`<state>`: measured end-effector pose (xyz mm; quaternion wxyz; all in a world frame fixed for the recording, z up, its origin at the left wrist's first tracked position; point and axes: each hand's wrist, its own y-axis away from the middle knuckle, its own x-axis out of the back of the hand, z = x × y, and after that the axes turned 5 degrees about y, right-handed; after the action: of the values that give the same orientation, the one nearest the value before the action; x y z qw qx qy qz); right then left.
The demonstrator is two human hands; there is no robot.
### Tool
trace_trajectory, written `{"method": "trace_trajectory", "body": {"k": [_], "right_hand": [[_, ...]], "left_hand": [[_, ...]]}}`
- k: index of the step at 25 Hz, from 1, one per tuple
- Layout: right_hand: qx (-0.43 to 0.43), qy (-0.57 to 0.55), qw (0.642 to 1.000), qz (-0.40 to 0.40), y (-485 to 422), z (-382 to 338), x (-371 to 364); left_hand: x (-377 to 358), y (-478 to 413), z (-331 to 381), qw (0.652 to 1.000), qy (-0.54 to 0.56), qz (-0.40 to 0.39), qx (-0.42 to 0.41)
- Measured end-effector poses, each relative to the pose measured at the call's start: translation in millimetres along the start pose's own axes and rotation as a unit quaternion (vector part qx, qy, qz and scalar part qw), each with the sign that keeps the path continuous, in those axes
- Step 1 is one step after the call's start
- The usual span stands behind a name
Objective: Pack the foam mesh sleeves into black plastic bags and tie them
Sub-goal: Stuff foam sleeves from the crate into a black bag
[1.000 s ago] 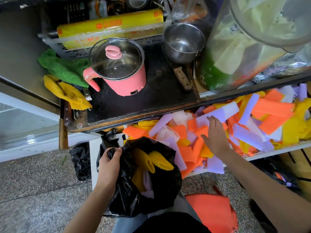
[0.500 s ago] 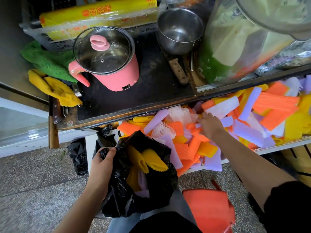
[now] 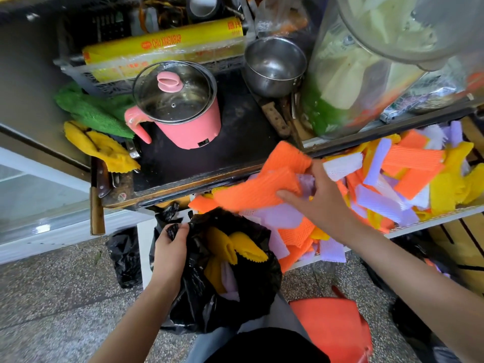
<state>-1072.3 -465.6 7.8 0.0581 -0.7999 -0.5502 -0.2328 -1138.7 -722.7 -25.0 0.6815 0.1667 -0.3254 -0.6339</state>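
- Foam mesh sleeves [image 3: 237,248], yellow ones, lie inside the black plastic bag [image 3: 207,307], low and left of centre.
- Left hand [image 3: 170,248] pinches the bag rim, holding the mouth apart.
- Right hand [image 3: 320,205] is clamped on an orange bunch [image 3: 262,187] just beside the bag mouth.
- Loose pile [image 3: 408,179] covers the shelf [image 3: 429,223] at right.
- Handling, judged: light, soft, springy, compressible; grip several mid-length, then press down into the bag.
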Motion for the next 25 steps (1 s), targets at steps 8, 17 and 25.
{"method": "trace_trajectory", "body": {"k": [8, 17, 25], "right_hand": [[-0.031, 0.285, 0.947, -0.149, 65, 27, -118], [-0.079, 0.294, 0.935, -0.183, 128, 31, -208], [-0.034, 0.36, 0.925, 0.116, 190, 53, -150]], "left_hand": [[45, 33, -28, 0.993, -0.009, -0.081, -0.09], [104, 84, -66, 0.973, 0.012, -0.165, -0.159], [155, 110, -79, 0.975, 0.123, -0.162, -0.091]]}}
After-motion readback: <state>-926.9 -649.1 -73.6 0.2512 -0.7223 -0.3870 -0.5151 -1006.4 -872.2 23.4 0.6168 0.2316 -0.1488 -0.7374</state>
